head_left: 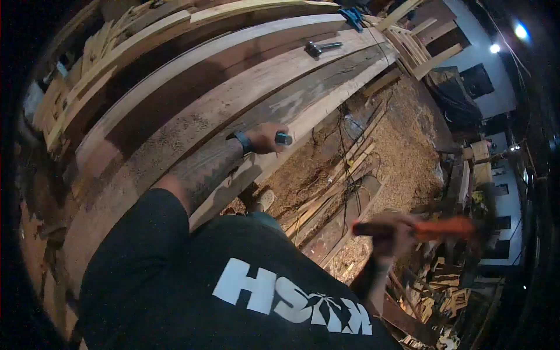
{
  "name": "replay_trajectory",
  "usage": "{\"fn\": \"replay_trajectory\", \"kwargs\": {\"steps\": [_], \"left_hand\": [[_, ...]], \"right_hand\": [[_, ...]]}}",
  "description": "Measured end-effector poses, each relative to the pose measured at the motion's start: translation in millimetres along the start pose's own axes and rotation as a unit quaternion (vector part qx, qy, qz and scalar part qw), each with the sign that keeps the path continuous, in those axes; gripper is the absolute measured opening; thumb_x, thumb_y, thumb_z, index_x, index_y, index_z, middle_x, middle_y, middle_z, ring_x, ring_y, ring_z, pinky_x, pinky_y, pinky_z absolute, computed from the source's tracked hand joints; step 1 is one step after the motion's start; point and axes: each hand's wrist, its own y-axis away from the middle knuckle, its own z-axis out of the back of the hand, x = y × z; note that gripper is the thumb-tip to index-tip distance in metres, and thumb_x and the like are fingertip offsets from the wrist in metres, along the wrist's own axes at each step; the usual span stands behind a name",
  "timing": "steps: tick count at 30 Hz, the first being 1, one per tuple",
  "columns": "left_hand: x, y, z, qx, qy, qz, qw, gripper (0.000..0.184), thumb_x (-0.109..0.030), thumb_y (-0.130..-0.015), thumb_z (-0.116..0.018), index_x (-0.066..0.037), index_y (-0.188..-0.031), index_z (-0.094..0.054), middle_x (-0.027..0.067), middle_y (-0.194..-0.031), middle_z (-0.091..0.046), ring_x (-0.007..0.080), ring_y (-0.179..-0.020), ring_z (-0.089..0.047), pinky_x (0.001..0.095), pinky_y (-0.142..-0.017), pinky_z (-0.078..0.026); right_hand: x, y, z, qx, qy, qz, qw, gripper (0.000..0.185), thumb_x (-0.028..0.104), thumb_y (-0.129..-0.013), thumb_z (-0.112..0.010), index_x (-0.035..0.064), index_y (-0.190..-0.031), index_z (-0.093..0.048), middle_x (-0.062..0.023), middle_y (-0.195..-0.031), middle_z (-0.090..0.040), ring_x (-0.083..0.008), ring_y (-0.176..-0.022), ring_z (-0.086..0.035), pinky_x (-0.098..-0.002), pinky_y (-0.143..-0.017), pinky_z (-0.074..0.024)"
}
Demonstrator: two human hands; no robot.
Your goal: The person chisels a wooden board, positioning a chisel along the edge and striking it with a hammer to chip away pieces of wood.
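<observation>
My right hand (pixel 395 234) is closed around a hammer with an orange and black handle (pixel 440 228). The hammer is raised on the right side of the view, and its dark head is blurred against the background. My left hand (pixel 265 137) rests at the edge of a long wooden plank (pixel 312 119), wrapped around a tool with a teal and black handle (pixel 283 139). Only that handle's end shows; its working end is hidden below the hand. A dark band is on my left wrist.
A metal tool (pixel 321 48) lies on the boards farther along, near a blue clamp (pixel 352 18). Wood shavings (pixel 408 157) cover the floor, with cables and timber strips (pixel 326 198) across it. Scrap wood (pixel 449 286) is heaped at lower right. Long boards (pixel 192 58) stand beyond the bench.
</observation>
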Motion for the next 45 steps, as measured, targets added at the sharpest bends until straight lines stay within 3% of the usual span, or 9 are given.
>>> {"fn": "replay_trajectory", "kwargs": {"steps": [5, 8, 13, 18, 21, 25, 27, 31, 45], "left_hand": [[-3, 2, 2, -0.032, 0.013, -0.032, 0.999, 0.04, -0.034, -0.077, -0.085, -0.01, -0.09, -0.056, 0.0119, -0.081, -0.059, 0.0288, -0.076, -0.056, 0.0428, -0.07, -0.046], [-15, 6, 2, -0.011, -0.005, -0.021, 1.0, 0.036, -0.031, -0.079, -0.083, -0.01, -0.09, -0.056, 0.0117, -0.082, -0.059, 0.0293, -0.077, -0.056, 0.0428, -0.07, -0.046], [7, 0, 2, 0.029, 0.08, -0.003, 0.996, 0.035, -0.032, -0.078, -0.083, -0.01, -0.094, -0.06, 0.0122, -0.084, -0.06, 0.0271, -0.078, -0.056, 0.0412, -0.071, -0.046], [-8, 3, 3, 0.005, -0.034, 0.017, 0.999, 0.035, -0.026, -0.076, -0.08, -0.009, -0.102, -0.064, 0.0151, -0.095, -0.067, 0.0311, -0.087, -0.065, 0.0423, -0.076, -0.051], [0, 1, 2, 0.007, -0.008, 0.003, 1.0, 0.038, -0.033, -0.077, -0.084, -0.009, -0.096, -0.061, 0.0122, -0.088, -0.063, 0.0274, -0.082, -0.061, 0.0421, -0.073, -0.048], [-15, 3, 4, 0.039, 0.017, 0.053, 0.998, 0.04, -0.037, -0.077, -0.084, -0.011, -0.094, -0.06, 0.0098, -0.087, -0.061, 0.0251, -0.083, -0.059, 0.0413, -0.074, -0.048], [27, -11, -8, -0.024, -0.008, -0.109, 0.994, 0.037, -0.038, -0.075, -0.082, -0.012, -0.094, -0.064, 0.0072, -0.083, -0.062, 0.022, -0.078, -0.059, 0.039, -0.073, -0.048], [-7, -12, 6, 0.042, -0.014, -0.038, 0.998, 0.036, -0.036, -0.075, -0.081, -0.009, -0.091, -0.064, 0.0102, -0.084, -0.064, 0.0267, -0.079, -0.062, 0.0412, -0.072, -0.049], [-75, -11, -8, -0.047, -0.085, -0.142, 0.985, 0.035, -0.04, -0.088, -0.065, -0.008, -0.074, -0.063, 0.0171, -0.074, -0.064, 0.0407, -0.074, -0.064, 0.0511, -0.066, -0.051]], "right_hand": [[24, -16, -42, 0.066, -0.025, 0.273, 0.959, 0.021, 0.031, -0.099, -0.06, 0.0098, -0.102, -0.062, -0.0031, -0.086, -0.065, -0.0174, -0.074, -0.061, -0.034, -0.07, -0.0488], [-113, 21, -38, 0.145, 0.415, -0.088, 0.894, 0.022, 0.031, -0.101, -0.058, 0.0097, -0.102, -0.062, -0.0027, -0.086, -0.064, -0.0165, -0.074, -0.06, -0.0336, -0.069, -0.0485], [-69, 22, 10, 0.007, 0.116, -0.171, 0.978, 0.022, 0.031, -0.103, -0.056, 0.0095, -0.101, -0.061, -0.0022, -0.086, -0.064, -0.0151, -0.074, -0.06, -0.0331, -0.068, -0.0479], [47, -4, 0, 0.001, -0.429, -0.006, 0.903, 0.023, 0.035, -0.104, -0.055, 0.0125, -0.096, -0.056, 0.0, -0.085, -0.058, -0.016, -0.076, -0.058, -0.0365, -0.072, -0.0479], [26, -5, -51, 0.114, -0.061, 0.306, 0.943, 0.025, 0.033, -0.1, -0.064, 0.0164, -0.087, -0.05, 0.005, -0.081, -0.049, -0.0185, -0.077, -0.054, -0.041, -0.077, -0.0478], [-166, 66, -37, 0.169, 0.393, -0.173, 0.887, 0.029, 0.037, -0.097, -0.07, 0.0143, -0.09, -0.053, 0.0017, -0.081, -0.055, -0.0179, -0.072, -0.056, -0.039, -0.07, -0.0478], [-176, 88, -8, 0.1, 0.274, -0.2, 0.935, 0.031, 0.039, -0.095, -0.073, 0.0133, -0.091, -0.054, 0.0, -0.081, -0.058, -0.0175, -0.069, -0.057, -0.0381, -0.067, -0.0478], [-181, 86, 38, 0.046, 0.126, -0.358, 0.924, 0.025, 0.028, -0.097, -0.072, 0.0106, -0.088, -0.056, -0.0021, -0.07, -0.058, -0.0154, -0.056, -0.055, -0.0328, -0.053, -0.045], [-258, 219, 154, 0.272, 0.481, -0.619, 0.558, 0.03, 0.037, -0.093, -0.074, 0.0087, -0.094, -0.066, -0.0071, -0.069, -0.063, -0.0221, -0.055, -0.06, -0.0386, -0.051, -0.046]]}}
